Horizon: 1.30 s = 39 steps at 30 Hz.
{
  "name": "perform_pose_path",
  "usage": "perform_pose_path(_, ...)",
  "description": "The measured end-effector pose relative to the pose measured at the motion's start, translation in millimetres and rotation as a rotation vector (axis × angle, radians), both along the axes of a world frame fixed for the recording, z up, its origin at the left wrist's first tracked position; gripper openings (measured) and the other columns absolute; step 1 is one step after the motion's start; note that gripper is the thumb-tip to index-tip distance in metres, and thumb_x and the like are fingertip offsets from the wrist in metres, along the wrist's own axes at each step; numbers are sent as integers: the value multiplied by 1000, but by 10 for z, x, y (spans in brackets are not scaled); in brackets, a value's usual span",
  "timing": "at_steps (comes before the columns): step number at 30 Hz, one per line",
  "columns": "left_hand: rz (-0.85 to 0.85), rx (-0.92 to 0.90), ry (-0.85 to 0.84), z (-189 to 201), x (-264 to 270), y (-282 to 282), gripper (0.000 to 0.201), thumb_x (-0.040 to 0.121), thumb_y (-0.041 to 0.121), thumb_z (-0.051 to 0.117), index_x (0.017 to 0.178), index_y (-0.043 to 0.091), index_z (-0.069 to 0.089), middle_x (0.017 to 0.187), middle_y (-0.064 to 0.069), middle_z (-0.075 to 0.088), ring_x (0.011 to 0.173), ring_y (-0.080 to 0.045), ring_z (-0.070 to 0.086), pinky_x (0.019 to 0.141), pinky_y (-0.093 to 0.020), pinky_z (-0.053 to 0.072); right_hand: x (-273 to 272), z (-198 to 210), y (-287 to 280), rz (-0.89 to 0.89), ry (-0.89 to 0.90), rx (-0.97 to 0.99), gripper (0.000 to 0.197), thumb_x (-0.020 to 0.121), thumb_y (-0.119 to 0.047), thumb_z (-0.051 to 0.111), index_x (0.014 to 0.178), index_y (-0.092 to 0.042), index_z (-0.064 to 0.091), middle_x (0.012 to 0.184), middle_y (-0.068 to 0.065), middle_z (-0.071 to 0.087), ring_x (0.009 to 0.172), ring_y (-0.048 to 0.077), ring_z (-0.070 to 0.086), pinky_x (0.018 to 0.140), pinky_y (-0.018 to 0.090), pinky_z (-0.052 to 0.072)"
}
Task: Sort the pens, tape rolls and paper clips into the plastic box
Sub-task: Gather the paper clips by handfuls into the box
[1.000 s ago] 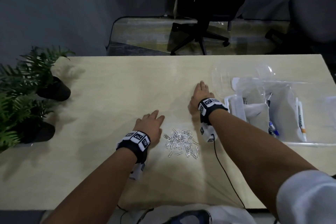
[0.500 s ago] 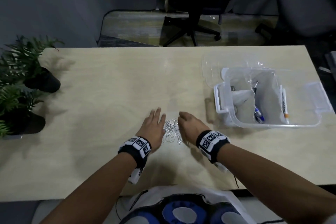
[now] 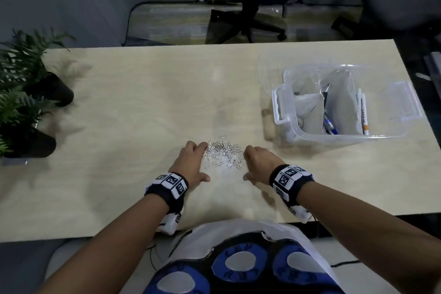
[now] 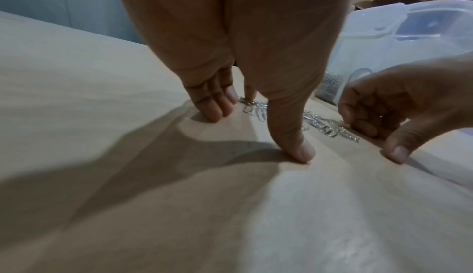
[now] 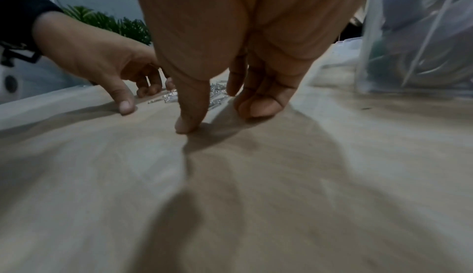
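A heap of silver paper clips (image 3: pixel 223 155) lies on the pale wooden table (image 3: pixel 131 114), near its front edge. My left hand (image 3: pixel 200 162) is cupped against the heap's left side, bent fingertips and thumb on the table (image 4: pixel 258 127). My right hand (image 3: pixel 249 163) is cupped the same way on the right side (image 5: pixel 222 115). Neither hand holds anything. The clips (image 4: pixel 320 124) lie between the two hands. To the right stands the clear plastic box (image 3: pixel 401 131), open, holding a blue pen (image 3: pixel 330 124), a white marker (image 3: pixel 364 114) and grey dividers.
A tan roll-shaped object (image 3: pixel 268 124) lies against the box's left wall. The clear lid (image 3: pixel 269 71) lies behind the box. Two potted ferns (image 3: pixel 21 93) stand at the table's left edge. An office chair (image 3: pixel 248 7) is beyond the far edge.
My right hand has come back from beside the box to the right side of the clip heap. My left hand has shifted to the heap's left side. Both hands now curl round it.
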<state>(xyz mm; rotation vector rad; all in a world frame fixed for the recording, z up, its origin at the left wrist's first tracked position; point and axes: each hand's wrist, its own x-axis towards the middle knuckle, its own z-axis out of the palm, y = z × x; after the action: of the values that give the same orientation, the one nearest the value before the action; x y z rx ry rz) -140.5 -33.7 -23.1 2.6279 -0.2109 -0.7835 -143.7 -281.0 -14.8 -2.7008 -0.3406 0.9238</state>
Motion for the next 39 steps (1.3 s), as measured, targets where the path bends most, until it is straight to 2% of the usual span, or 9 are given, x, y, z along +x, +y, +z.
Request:
perform_pose_path(4, 31, -60, 40, 10, 153, -229, 80, 73, 16, 84, 140, 24, 42, 125, -6, 46, 109, -24, 54, 96, -36, 46, 161, 0, 159, -14, 40, 41, 39, 71, -26, 86, 82, -18, 50, 77, 4, 65, 77, 27, 63, 69, 35, 52)
perform_pose_path(8, 68, -125, 2, 6, 279, -350, 66, 76, 5, 76, 131, 28, 48, 116, -3, 51, 97, -19, 62, 91, -39, 50, 273, -7, 252, -76, 3, 94, 23, 78, -15, 78, 82, -20, 57, 65, -6, 60, 74, 23, 67, 72, 35, 57)
perform_pose_path(14, 105, -43, -7, -7, 211, -105, 73, 75, 20, 82, 137, 23, 44, 130, -5, 41, 111, -26, 55, 96, -37, 46, 227, -44, 150, -193, -42, 109, 39, 74, -30, 85, 96, -19, 54, 96, 4, 60, 87, 22, 55, 79, 34, 50)
perform_pose_path(25, 214, -208, -96, 19, 192, -415, 38, 89, 10, 64, 126, 19, 57, 114, -2, 56, 109, -21, 56, 94, -32, 45, 208, 1, 430, -225, -112, 184, 24, 84, -22, 70, 102, -15, 56, 100, 6, 60, 94, 28, 60, 82, 36, 51)
perform_pose_path(27, 221, -236, -99, 46, 199, -296, 46, 87, 17, 70, 130, 20, 55, 119, 1, 49, 113, -19, 55, 97, -29, 43, 215, 10, 363, -253, -102, 215, 42, 79, -29, 77, 112, -15, 54, 108, 5, 53, 98, 25, 58, 86, 34, 49)
perform_pose_path(30, 98, -120, -12, 57, 193, -137, 96, 69, 38, 86, 147, 23, 33, 135, -2, 34, 122, -21, 46, 104, -32, 41, 192, 1, 271, -230, -48, 171, 102, 59, -45, 90, 138, -13, 35, 127, 6, 37, 106, 22, 50, 97, 35, 48)
perform_pose_path(32, 24, -27, -6, 39, 176, -152, 122, 55, 48, 91, 152, 22, 22, 138, -5, 26, 125, -24, 40, 105, -37, 42, 185, -15, 277, -159, -59, 107, 123, 49, -50, 93, 144, -13, 24, 130, 8, 32, 111, 25, 47, 98, 36, 48)
perform_pose_path(35, -37, -7, -41, 9, 161, -343, 127, 50, 49, 93, 151, 22, 21, 137, -4, 25, 122, -25, 40, 101, -38, 45, 236, -48, 364, -84, -90, 102, 125, 45, -45, 96, 143, -10, 26, 126, 9, 31, 110, 27, 47, 97, 35, 49)
perform_pose_path(39, 10, -108, -42, 9, 218, -508, 103, 52, 27, 93, 140, 23, 40, 131, 0, 33, 112, -24, 49, 95, -39, 48, 321, -48, 455, -74, -104, 135, 95, 50, -26, 94, 131, -10, 46, 117, 10, 39, 91, 21, 44, 85, 32, 51)
